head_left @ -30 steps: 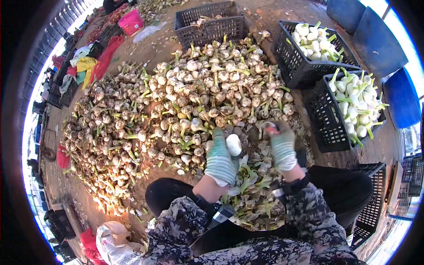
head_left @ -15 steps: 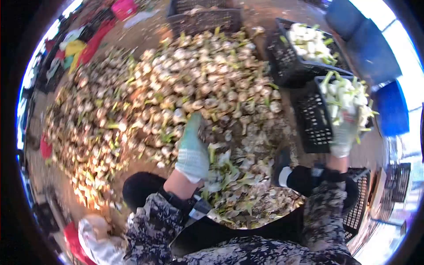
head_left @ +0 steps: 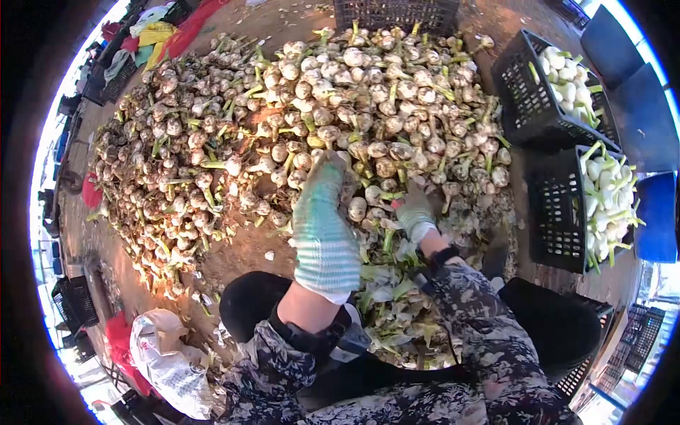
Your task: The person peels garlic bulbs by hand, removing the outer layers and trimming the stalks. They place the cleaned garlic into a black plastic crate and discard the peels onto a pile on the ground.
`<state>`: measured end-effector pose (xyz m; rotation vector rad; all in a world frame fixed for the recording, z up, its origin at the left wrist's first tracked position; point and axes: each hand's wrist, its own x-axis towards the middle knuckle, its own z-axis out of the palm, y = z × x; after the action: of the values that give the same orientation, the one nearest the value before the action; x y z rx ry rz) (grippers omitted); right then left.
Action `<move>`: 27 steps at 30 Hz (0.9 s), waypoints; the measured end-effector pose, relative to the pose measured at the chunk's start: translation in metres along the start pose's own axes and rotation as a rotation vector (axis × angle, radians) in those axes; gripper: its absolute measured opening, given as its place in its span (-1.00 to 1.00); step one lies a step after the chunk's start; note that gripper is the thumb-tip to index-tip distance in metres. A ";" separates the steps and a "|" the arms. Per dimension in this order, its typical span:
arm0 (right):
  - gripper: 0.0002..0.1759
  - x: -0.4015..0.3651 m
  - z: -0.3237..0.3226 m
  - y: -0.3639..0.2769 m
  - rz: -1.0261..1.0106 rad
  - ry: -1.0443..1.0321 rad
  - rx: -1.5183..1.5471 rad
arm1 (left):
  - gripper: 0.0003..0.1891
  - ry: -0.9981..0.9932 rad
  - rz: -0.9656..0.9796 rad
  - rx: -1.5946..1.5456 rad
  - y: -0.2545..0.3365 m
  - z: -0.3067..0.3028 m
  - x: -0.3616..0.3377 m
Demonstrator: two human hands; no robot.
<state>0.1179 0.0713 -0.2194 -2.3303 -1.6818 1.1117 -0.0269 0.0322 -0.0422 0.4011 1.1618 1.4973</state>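
My left hand (head_left: 326, 223), in a green-and-white striped knit glove with a soiled front, reaches into the near edge of a large heap of garlic bulbs (head_left: 368, 92). Its fingertips touch or lie just over the bulbs; the back of the hand hides what is under them. To its right, my right hand (head_left: 416, 212), in a similar glove, is low at the heap's edge, thumb and fingers apart, close to several bulbs with stems. I see nothing held in it. Peeled-off skins and leaves (head_left: 397, 312) lie below both hands, between my knees.
Two black crates (head_left: 559, 209) at the right hold white, cleaned garlic (head_left: 605, 202). Another black crate (head_left: 397, 14) stands behind the heap. Blue panels (head_left: 655, 212) are at the far right. A white sack (head_left: 166, 361) lies at the lower left, near red cloth.
My right hand has come from the garlic in the nearer right crate to the heap's edge, beside my left hand. My left hand stays at the heap. The view has shifted.
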 end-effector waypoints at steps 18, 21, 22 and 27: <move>-0.61 -0.127 -0.182 -0.052 -0.801 0.242 0.429 | -0.56 -0.390 -0.503 -0.158 0.005 -0.001 -0.003; -0.62 -0.146 -0.198 -0.057 -0.905 0.282 0.405 | -0.60 -0.596 -0.523 -0.227 0.030 0.002 -0.021; -0.62 -0.151 -0.201 -0.057 -0.975 0.266 0.407 | -0.58 -0.687 -0.491 -0.277 0.027 0.001 -0.017; -0.47 -0.164 -0.183 -0.060 -0.811 0.227 0.946 | -0.47 -0.640 -0.251 -0.089 0.033 -0.005 -0.037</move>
<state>0.1515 0.0208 0.0258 -1.0104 -1.3323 1.0413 -0.0378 0.0017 -0.0042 0.5952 0.6074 1.0778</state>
